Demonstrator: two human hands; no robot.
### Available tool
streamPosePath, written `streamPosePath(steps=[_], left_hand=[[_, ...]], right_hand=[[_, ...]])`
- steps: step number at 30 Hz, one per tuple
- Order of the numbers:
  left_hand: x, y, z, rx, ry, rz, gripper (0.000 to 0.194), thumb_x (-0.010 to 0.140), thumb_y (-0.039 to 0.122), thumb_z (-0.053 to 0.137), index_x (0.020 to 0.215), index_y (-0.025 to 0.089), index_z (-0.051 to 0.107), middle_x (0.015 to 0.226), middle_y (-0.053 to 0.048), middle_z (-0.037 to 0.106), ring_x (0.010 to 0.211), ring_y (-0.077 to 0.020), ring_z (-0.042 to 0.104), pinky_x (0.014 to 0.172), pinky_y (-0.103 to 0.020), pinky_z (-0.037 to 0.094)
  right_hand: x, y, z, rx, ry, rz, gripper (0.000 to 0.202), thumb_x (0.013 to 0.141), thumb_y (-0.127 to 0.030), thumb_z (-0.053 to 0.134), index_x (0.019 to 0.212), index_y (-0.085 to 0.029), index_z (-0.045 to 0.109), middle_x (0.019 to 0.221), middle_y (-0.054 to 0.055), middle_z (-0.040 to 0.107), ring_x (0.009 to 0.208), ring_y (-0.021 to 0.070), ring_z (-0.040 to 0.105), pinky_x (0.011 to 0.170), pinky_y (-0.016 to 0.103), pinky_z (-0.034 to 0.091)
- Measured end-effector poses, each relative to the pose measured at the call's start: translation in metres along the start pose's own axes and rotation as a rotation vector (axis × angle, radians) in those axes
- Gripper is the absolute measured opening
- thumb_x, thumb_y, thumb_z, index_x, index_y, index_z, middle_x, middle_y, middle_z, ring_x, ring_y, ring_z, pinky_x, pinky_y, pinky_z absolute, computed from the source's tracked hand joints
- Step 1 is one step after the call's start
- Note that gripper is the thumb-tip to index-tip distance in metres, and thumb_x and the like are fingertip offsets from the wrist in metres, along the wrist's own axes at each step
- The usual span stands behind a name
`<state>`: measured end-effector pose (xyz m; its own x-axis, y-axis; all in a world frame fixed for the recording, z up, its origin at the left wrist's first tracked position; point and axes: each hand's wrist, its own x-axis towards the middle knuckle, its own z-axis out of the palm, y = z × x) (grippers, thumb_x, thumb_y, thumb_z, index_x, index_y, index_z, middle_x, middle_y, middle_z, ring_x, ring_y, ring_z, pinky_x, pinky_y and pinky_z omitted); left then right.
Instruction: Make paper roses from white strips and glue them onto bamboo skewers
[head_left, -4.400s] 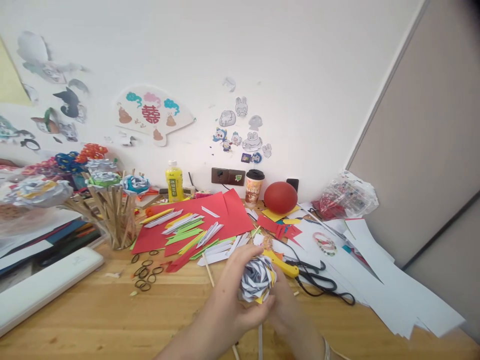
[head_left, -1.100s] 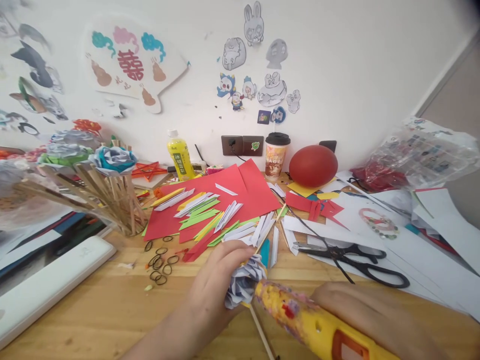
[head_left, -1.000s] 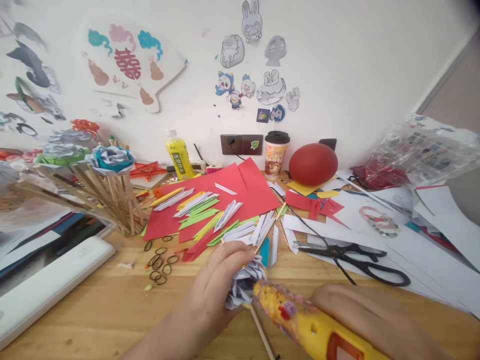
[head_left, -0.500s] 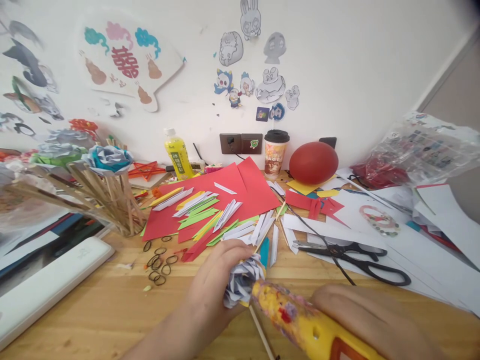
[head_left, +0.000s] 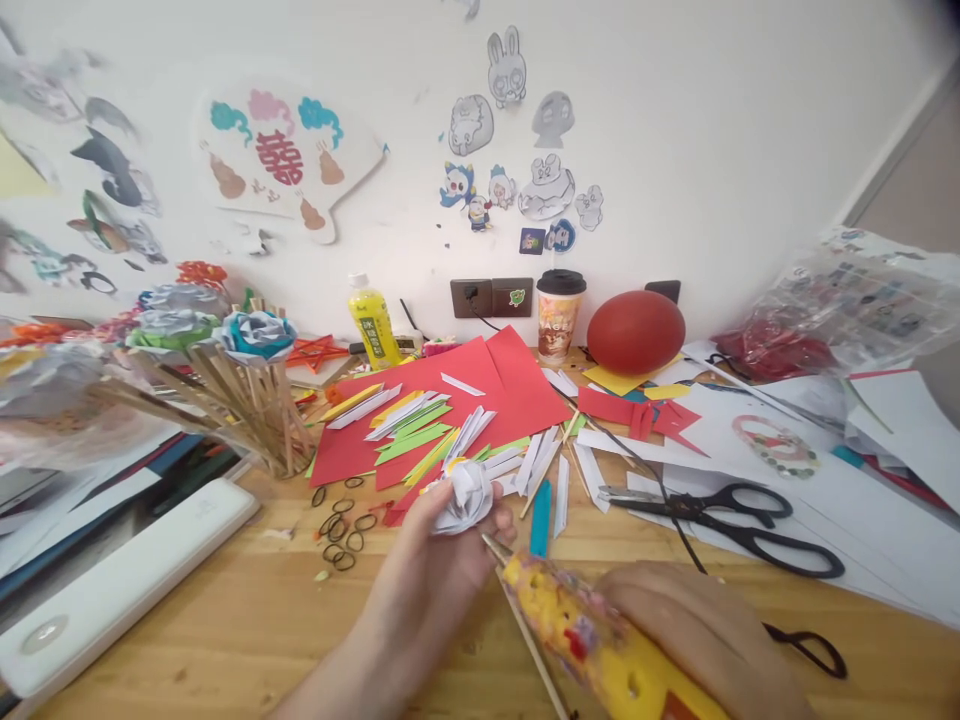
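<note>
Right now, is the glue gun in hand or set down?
In hand: the right hand is wrapped around the glue gun, its tip pointing toward the paper flower.

The paper flower [head_left: 469, 494], a rounded bundle of overlapping white petals with a touch of yellow at its upper left edge, sits raised between the fingers of the left hand [head_left: 439, 565]. The yellow glue gun [head_left: 574, 630], its front crusted with red and purple residue, slants up and leftward in the right hand [head_left: 686, 625], its bare pointed nozzle near the flower's lower right edge; contact is unclear.
</note>
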<state>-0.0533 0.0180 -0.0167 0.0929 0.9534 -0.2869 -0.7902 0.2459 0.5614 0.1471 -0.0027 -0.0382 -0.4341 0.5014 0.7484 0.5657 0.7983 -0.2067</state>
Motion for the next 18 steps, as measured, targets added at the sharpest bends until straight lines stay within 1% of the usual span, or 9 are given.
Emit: streamPosePath(steps=[3, 6, 11, 14, 18], left_hand=[[-0.003, 0.001, 0.005, -0.037, 0.055, -0.038, 0.015, 0.077, 0.030, 0.057, 0.073, 0.016, 0.059, 0.071, -0.004, 0.062, 0.060, -0.0130, 0.059, 0.060, -0.025, 0.052], [-0.004, 0.001, 0.006, -0.031, 0.043, -0.040, 0.019, 0.080, 0.033, 0.053, 0.076, 0.015, 0.059, 0.072, -0.004, 0.061, 0.059, -0.0124, 0.058, 0.060, -0.025, 0.052], [-0.005, -0.001, 0.006, -0.039, 0.007, -0.035, 0.023, 0.080, 0.037, 0.052, 0.077, 0.015, 0.059, 0.072, -0.005, 0.062, 0.058, -0.0132, 0.057, 0.060, -0.027, 0.052], [-0.006, -0.001, 0.007, -0.058, 0.012, -0.040, 0.023, 0.082, 0.037, 0.051, 0.078, 0.016, 0.058, 0.072, -0.005, 0.061, 0.058, -0.0131, 0.057, 0.060, -0.027, 0.052], [-0.006, 0.000, 0.009, -0.058, 0.031, -0.056, 0.027, 0.085, 0.040, 0.047, 0.078, 0.016, 0.058, 0.072, -0.005, 0.060, 0.059, -0.0131, 0.057, 0.060, -0.027, 0.052]], right_hand=[[-0.003, -0.003, 0.010, -0.026, 0.033, -0.048, 0.035, 0.095, -0.039, 0.032, 0.088, -0.019, 0.060, 0.073, 0.006, 0.069, 0.064, 0.0177, 0.066, 0.058, 0.026, 0.052], [-0.008, -0.003, 0.016, -0.030, 0.043, -0.036, 0.027, 0.093, -0.034, 0.035, 0.091, -0.019, 0.058, 0.074, 0.007, 0.069, 0.066, 0.0182, 0.066, 0.060, 0.028, 0.052], [-0.008, -0.001, 0.016, -0.017, 0.029, -0.065, 0.023, 0.090, -0.031, 0.041, 0.098, -0.015, 0.056, 0.079, 0.010, 0.069, 0.072, 0.0195, 0.067, 0.065, 0.029, 0.053], [-0.006, -0.002, 0.016, 0.006, 0.025, -0.063, 0.022, 0.091, -0.029, 0.041, 0.097, -0.015, 0.056, 0.079, 0.009, 0.070, 0.072, 0.0188, 0.067, 0.064, 0.029, 0.052], [-0.005, -0.005, 0.018, 0.084, 0.033, -0.032, 0.024, 0.091, -0.032, 0.041, 0.099, -0.015, 0.056, 0.080, 0.010, 0.070, 0.071, 0.0190, 0.066, 0.060, 0.029, 0.050]])
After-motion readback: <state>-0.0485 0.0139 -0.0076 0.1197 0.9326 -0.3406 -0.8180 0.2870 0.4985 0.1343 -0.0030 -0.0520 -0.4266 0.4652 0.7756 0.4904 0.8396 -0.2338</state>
